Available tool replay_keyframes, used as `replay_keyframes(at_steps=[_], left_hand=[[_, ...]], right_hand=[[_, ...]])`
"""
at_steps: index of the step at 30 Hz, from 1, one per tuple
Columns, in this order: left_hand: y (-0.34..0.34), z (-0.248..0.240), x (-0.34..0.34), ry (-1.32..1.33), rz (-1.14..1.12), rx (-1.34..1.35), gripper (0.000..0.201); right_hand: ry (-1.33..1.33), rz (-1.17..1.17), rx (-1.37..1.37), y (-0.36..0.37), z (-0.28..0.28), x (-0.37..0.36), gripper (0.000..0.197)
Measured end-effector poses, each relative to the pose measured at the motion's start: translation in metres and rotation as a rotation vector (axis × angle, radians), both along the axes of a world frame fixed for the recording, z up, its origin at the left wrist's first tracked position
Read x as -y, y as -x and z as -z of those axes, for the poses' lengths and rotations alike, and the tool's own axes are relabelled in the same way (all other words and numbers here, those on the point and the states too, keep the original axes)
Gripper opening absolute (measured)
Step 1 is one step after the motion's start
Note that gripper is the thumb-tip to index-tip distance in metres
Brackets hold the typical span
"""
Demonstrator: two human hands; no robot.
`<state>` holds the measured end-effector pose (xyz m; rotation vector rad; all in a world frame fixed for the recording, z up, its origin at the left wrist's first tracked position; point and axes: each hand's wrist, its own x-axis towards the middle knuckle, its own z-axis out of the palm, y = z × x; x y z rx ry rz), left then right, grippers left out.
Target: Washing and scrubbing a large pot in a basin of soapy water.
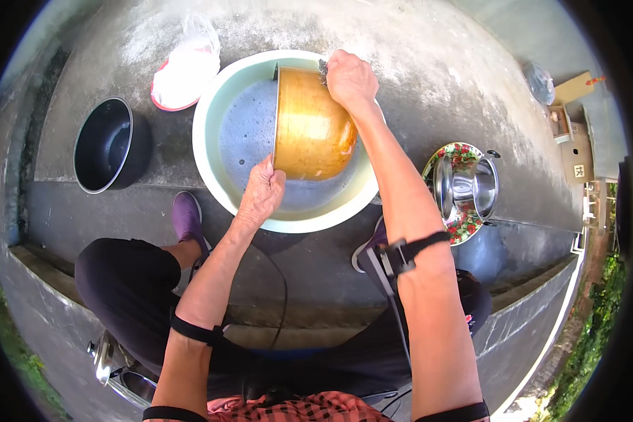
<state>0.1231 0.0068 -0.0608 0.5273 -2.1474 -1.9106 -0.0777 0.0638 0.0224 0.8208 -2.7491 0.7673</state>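
Observation:
A golden-brown pot (309,126) lies tipped on its side in a large pale basin (207,165), its scorched outside facing me. Bubbly bluish water (247,130) covers the basin's bottom. At the pot's near edge, my left hand (262,188) is closed on its rim, thumb and fingers pinching it. My right hand (352,79) is curled around a dark, rough scouring pad (323,70) at the far side of the pot. Only a bit of that pad shows past the knuckles. The pot's inside is turned away to the left and mostly hidden.
A black inner pot (105,144) stands left of the basin. Beyond it, a white plastic bag (190,70) rests on a red-rimmed dish. To the right, a shiny steel pot (482,186) sits on a floral tray (464,151). Metal cookware (105,359) is at lower left.

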Motion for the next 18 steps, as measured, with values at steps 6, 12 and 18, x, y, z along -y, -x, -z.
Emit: replay_keyframes(at_steps=[6, 12, 18], left_hand=[[-0.006, 0.008, 0.008, 0.031, 0.03, 0.026, 0.048], [0.005, 0.01, 0.008, -0.037, -0.028, -0.017, 0.034], [0.023, -0.034, 0.024, -0.146, 0.019, 0.119, 0.021]], right_hand=[[0.143, -0.028, -0.172, -0.067, 0.019, -0.003, 0.005], [0.095, -0.348, -0.396, -0.11, 0.038, -0.041, 0.009], [-0.054, -0.085, 0.009, -0.01, 0.007, 0.019, 0.012]])
